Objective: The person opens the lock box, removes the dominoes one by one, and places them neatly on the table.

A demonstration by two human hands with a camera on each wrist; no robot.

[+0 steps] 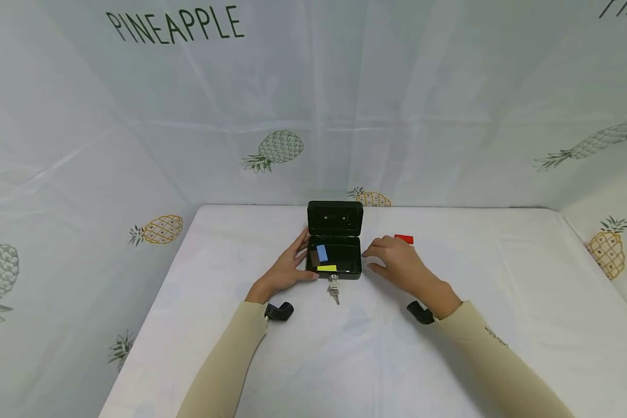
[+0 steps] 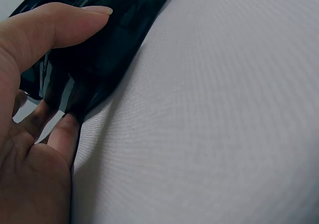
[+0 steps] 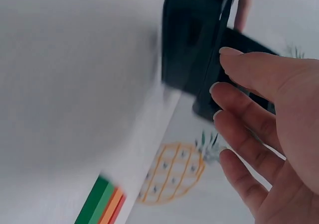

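Note:
A small black cash box point(image 1: 350, 262) stands on the table with its lid point(image 1: 335, 218) raised. Inside it lie a blue piece point(image 1: 321, 253), a brown piece point(image 1: 315, 258) and a yellow piece point(image 1: 326, 268). Keys point(image 1: 334, 288) hang from the lock at its front. My left hand point(image 1: 286, 268) holds the box's left front corner; in the left wrist view the thumb point(image 2: 75, 22) lies across the front. Beside the box's right side is my right hand point(image 1: 397, 264), fingers loosely bent and holding nothing. Whether its fingertips touch the box I cannot tell.
Behind the right hand a red piece point(image 1: 403, 238) shows on the white-covered table point(image 1: 313, 360). In the right wrist view it appears as a row of green, orange and red pieces point(image 3: 102, 204). A pineapple-printed curtain point(image 1: 423, 104) rises behind the table.

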